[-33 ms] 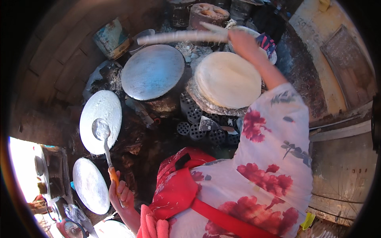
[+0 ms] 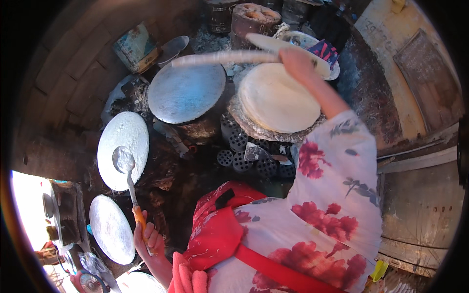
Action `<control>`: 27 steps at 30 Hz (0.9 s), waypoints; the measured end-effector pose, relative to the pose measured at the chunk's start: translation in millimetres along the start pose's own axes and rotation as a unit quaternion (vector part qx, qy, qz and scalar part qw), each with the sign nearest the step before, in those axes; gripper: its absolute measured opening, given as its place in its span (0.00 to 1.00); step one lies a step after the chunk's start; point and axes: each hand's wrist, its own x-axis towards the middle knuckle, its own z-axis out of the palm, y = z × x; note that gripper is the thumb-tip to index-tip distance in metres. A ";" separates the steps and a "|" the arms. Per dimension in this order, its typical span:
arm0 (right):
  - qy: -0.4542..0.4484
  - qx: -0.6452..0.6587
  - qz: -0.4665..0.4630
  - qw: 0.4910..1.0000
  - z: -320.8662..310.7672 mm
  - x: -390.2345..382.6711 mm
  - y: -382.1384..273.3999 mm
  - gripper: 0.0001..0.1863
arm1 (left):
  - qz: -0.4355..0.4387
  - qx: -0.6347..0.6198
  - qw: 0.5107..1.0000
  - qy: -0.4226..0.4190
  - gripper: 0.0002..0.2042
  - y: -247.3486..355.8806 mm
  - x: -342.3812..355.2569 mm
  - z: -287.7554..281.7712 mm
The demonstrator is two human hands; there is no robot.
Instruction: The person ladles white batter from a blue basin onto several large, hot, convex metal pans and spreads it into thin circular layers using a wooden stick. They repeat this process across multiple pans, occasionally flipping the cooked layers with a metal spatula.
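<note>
My left hand (image 2: 149,239) grips the orange handle of a metal ladle (image 2: 125,160), whose bowl sits in white batter on a round griddle (image 2: 122,139). My right hand (image 2: 295,63) is closed on a long pale stick (image 2: 220,57), blurred, held across the far edge of a grey-blue griddle (image 2: 185,90) and a stack of pale round flatbreads (image 2: 273,97). Beside that hand is a pale flat piece (image 2: 264,41); I cannot tell whether it is held. Another whitish griddle (image 2: 111,227) is at the lower left.
Perforated briquettes (image 2: 239,141) are piled under the stack. At the back are a battered tin (image 2: 134,49), a clay cylinder (image 2: 251,24) and a bowl (image 2: 334,73). A red fan (image 2: 88,281) stands lower left, and a boarded panel (image 2: 415,210) is at the right.
My right hand and the long stick have shifted slightly downward in the picture, and more of the pale flat piece and the bowl behind it shows. My left hand has barely moved.
</note>
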 end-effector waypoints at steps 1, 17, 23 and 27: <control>0.018 0.025 -0.014 0.999 19.5 -26.6 -16.7 0.05 | 0.008 0.009 1.000 0.002 0.19 1.2 -1.9 -4.2; 0.017 0.202 -0.057 0.978 86.3 -105.8 -187.6 0.08 | 0.050 -0.073 0.996 -0.015 0.20 -15.1 -20.1 -10.3; 0.061 0.278 -0.380 0.880 -18.4 -43.7 -328.1 0.11 | 0.175 -0.151 0.970 0.070 0.20 -46.9 -74.5 -39.9; 0.144 0.294 -0.555 0.765 -71.1 -58.1 -410.0 0.15 | 0.273 -0.177 0.932 0.162 0.19 -91.6 -131.7 -66.0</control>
